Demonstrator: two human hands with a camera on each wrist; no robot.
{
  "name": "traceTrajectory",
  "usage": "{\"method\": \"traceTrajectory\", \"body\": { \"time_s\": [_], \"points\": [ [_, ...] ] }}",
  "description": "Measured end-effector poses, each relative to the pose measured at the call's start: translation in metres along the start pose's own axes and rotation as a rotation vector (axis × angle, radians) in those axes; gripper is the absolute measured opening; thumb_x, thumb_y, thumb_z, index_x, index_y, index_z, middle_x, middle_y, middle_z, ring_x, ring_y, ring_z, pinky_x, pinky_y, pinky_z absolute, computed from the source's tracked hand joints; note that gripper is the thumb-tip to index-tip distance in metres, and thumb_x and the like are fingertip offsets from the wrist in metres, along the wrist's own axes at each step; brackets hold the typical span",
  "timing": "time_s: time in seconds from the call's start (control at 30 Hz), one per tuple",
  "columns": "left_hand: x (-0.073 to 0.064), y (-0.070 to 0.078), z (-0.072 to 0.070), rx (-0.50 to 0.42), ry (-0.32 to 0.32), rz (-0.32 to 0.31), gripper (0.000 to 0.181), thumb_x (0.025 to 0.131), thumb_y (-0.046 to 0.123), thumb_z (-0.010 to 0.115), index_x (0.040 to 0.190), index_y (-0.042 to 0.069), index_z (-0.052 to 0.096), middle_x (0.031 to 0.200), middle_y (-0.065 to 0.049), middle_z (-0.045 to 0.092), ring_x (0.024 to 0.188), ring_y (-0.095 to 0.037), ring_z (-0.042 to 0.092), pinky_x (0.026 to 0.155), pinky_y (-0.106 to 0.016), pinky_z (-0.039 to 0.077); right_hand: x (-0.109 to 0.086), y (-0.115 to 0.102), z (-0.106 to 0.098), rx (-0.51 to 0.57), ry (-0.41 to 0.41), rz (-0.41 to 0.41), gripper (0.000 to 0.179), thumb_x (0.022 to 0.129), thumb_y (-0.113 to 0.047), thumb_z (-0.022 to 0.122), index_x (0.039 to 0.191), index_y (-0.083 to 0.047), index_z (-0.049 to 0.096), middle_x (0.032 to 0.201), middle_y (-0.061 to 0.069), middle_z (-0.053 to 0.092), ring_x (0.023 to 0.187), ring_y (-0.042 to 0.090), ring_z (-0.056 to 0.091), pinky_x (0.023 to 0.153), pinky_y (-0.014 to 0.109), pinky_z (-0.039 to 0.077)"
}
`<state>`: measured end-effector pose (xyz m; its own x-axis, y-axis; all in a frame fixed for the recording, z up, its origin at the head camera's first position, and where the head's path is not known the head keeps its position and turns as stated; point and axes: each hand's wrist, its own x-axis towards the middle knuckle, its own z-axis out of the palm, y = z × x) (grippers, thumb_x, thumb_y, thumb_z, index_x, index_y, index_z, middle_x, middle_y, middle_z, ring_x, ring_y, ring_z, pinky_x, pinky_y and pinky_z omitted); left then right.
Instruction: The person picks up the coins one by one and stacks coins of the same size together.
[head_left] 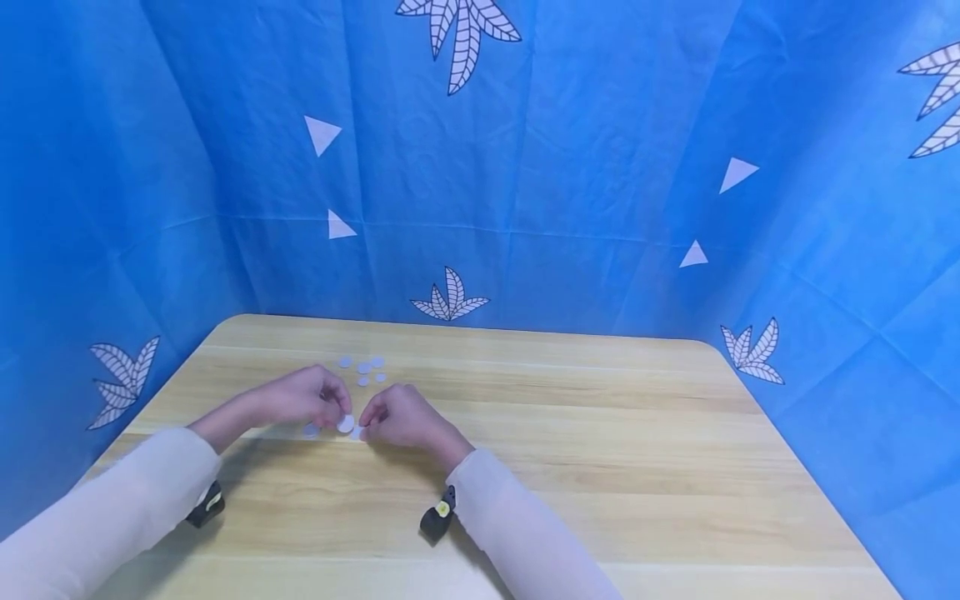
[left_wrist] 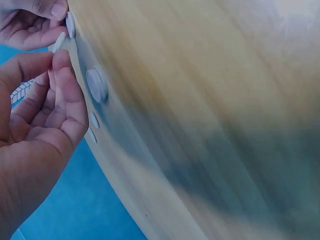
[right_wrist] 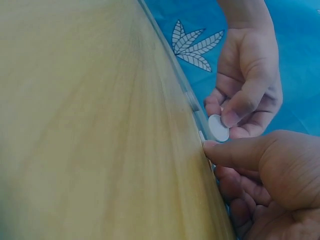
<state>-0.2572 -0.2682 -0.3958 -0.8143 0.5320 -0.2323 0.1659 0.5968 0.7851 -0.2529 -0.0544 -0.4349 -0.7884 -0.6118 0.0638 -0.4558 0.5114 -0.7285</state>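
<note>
My left hand [head_left: 315, 396] pinches a round white disc [head_left: 346, 423] between thumb and fingers, just above the left part of the wooden table. The right wrist view shows that disc's flat face [right_wrist: 218, 128] turned outward. Close beside it, my right hand [head_left: 411, 423] has its thumb and curled fingers at the edge of a second white disc [head_left: 357, 432] by the tabletop. Under the left hand lies another pale disc [head_left: 311, 430]; in the left wrist view it looks thick, like a small stack [left_wrist: 96, 85].
Several smaller pale discs [head_left: 364, 367] lie beyond the hands on the wooden table [head_left: 600, 467]. A blue cloth [head_left: 585, 167] with white leaf and triangle prints hangs around the table's back and sides. Dark wrist-worn devices [head_left: 438, 515] sit below both cuffs.
</note>
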Motion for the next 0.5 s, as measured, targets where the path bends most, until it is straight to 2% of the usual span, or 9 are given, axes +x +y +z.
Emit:
{"method": "traceTrajectory", "body": {
  "time_s": [0.2, 0.5],
  "points": [
    [0.002, 0.000, 0.007, -0.040, 0.020, -0.030, 0.015, 0.079, 0.004, 0.065, 0.093, -0.004, 0.063, 0.078, -0.013, 0.064, 0.071, -0.024, 0.061, 0.065, -0.037, 0.052, 0.000, 0.001, -0.001, 0.008, -0.002, 0.002, 0.007, 0.078, -0.012, 0.077, 0.084, -0.013, 0.073, 0.068, -0.012, 0.063, 0.062, 0.003, 0.057, 0.059, 0.018, 0.047],
    [0.004, 0.004, 0.015, -0.049, 0.072, -0.080, 0.015, 0.077, 0.002, 0.065, 0.090, -0.005, 0.063, 0.075, -0.012, 0.064, 0.069, -0.023, 0.061, 0.062, -0.035, 0.052, -0.001, 0.002, 0.000, 0.011, -0.004, 0.002, 0.008, 0.078, -0.012, 0.077, 0.084, -0.013, 0.072, 0.068, -0.012, 0.063, 0.064, 0.002, 0.057, 0.060, 0.017, 0.047]
  ]
}}
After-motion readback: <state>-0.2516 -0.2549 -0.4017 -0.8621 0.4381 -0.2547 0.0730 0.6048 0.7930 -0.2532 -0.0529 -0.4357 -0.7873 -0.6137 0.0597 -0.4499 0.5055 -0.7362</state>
